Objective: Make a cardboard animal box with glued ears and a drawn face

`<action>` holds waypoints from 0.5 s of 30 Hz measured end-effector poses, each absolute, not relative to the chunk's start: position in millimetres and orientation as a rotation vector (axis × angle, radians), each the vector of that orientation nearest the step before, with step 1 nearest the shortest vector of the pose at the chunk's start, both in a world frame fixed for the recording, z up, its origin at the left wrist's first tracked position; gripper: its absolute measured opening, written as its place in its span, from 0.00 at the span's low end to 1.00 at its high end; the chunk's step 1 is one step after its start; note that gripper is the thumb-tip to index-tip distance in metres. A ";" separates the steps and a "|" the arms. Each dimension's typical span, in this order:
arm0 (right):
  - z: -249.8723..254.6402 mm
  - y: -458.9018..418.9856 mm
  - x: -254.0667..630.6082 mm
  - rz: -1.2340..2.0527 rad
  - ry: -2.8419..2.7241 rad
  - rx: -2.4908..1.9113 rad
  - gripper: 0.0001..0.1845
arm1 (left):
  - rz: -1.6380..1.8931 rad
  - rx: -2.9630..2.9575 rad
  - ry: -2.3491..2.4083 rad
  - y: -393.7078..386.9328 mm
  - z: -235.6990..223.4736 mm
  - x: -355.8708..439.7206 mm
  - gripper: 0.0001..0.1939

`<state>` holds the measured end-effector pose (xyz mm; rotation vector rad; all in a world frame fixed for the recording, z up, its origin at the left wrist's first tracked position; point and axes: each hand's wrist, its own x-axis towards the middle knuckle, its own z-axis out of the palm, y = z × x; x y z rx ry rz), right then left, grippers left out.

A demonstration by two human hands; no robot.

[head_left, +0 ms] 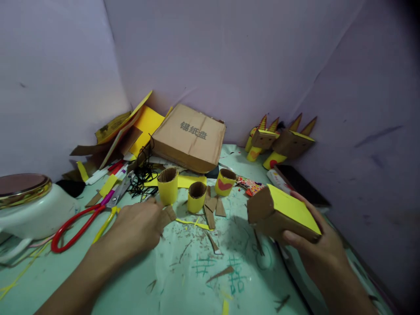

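Observation:
My right hand (323,245) is wrapped round a small brown cardboard box (278,218) with a bright yellow top, held tilted above the table, thumb on the near side. My left hand (139,223) is closed, with a small cardboard piece (168,214) sticking out past its fingers; the fingertips are hidden. Beyond that hand stand a tall yellow cardboard tube (167,190), a shorter yellow tube (196,201), and another tube (224,186) bearing a red heart. Cardboard scraps (210,210) lie beside the tubes.
Red-handled scissors (77,227) and a white pot (29,214) are at left. A cardboard carton (188,138) leans at the back near tangled black cord (144,175). Horned cardboard figures (290,142) stand at back right, behind a dark flat object (302,186).

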<state>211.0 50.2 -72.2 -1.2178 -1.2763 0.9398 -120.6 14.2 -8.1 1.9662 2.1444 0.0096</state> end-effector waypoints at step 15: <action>-45.3 31.5 200.7 1.629 -1.728 -1.141 0.41 | 0.161 2.051 2.023 75.9 -47.2 7.3 0.19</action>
